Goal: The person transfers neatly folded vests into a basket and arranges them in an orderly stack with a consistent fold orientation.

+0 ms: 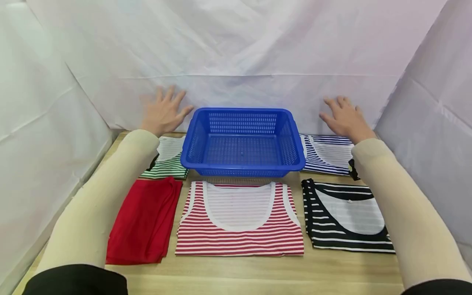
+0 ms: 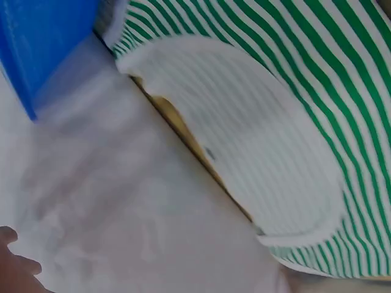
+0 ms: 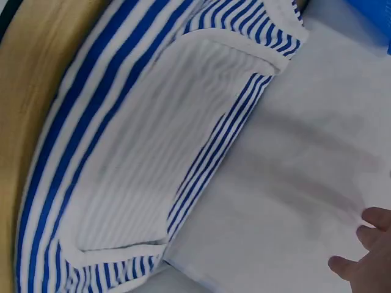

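My left hand [image 1: 162, 112] is raised with its fingers spread, left of the blue plastic basket [image 1: 241, 167] and above a folded green-striped tank top [image 1: 166, 166]. That top fills much of the left wrist view, where only some fingertips [image 2: 18, 259] show. On the other side my right hand [image 1: 346, 119] also has its fingers spread, over a folded blue-striped tank top [image 1: 324, 153]. Neither hand holds anything. In front of the basket lies a folded red-striped tank top [image 1: 239, 241].
A folded red garment [image 1: 141, 221] lies at the front left, and a folded black-and-white striped top [image 1: 343, 237] at the front right. All rest on a wooden table [image 1: 258, 274]. White sheeting [image 1: 236, 49] hangs behind and along both sides.
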`<state>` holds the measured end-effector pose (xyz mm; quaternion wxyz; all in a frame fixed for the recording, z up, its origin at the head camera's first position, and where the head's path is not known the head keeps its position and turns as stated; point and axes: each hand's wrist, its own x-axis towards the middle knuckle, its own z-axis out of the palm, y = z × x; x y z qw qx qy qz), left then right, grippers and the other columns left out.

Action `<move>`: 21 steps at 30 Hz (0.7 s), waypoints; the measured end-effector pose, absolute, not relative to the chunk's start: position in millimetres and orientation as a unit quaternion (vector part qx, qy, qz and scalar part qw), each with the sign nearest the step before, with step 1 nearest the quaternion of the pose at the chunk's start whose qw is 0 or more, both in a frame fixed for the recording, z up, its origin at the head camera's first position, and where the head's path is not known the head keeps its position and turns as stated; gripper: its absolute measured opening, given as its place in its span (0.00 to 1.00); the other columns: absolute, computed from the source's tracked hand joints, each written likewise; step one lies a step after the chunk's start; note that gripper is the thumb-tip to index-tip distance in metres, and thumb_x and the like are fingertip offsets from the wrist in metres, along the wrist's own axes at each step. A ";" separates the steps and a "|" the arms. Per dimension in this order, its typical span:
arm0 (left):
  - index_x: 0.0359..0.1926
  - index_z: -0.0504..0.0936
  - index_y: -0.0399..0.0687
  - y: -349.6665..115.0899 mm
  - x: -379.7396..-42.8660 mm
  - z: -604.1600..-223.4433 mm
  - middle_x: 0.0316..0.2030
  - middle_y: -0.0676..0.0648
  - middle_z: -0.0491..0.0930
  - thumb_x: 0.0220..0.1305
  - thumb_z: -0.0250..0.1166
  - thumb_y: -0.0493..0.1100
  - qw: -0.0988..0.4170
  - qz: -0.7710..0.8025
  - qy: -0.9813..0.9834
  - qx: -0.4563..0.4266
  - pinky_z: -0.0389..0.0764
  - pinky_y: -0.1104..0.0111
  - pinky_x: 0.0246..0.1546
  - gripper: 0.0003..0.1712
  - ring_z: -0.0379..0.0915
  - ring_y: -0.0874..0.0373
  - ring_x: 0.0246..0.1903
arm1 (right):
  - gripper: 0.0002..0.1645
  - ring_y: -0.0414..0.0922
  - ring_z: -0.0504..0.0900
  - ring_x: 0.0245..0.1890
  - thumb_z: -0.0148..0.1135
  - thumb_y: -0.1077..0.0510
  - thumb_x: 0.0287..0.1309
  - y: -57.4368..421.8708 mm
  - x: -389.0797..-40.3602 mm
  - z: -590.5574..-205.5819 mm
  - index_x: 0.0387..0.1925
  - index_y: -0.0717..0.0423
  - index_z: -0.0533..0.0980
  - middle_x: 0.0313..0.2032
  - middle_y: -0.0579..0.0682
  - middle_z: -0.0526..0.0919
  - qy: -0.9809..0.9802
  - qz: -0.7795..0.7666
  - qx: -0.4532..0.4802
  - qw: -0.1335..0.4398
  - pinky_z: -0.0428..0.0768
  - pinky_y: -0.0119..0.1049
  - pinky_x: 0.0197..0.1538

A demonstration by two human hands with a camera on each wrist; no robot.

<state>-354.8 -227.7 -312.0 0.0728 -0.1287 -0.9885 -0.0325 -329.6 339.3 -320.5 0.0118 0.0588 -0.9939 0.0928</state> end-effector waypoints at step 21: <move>0.83 0.49 0.58 -1.5 -267.2 -270.5 0.80 0.51 0.57 0.78 0.45 0.68 0.053 -0.170 -0.911 -0.372 0.61 0.59 0.78 0.42 0.58 0.54 0.78 | 0.49 0.81 0.62 0.62 0.47 0.45 0.71 453.0 -281.2 -375.9 0.72 0.83 0.49 0.66 0.86 0.57 -0.984 0.139 -0.058 -0.100 0.67 0.75 0.62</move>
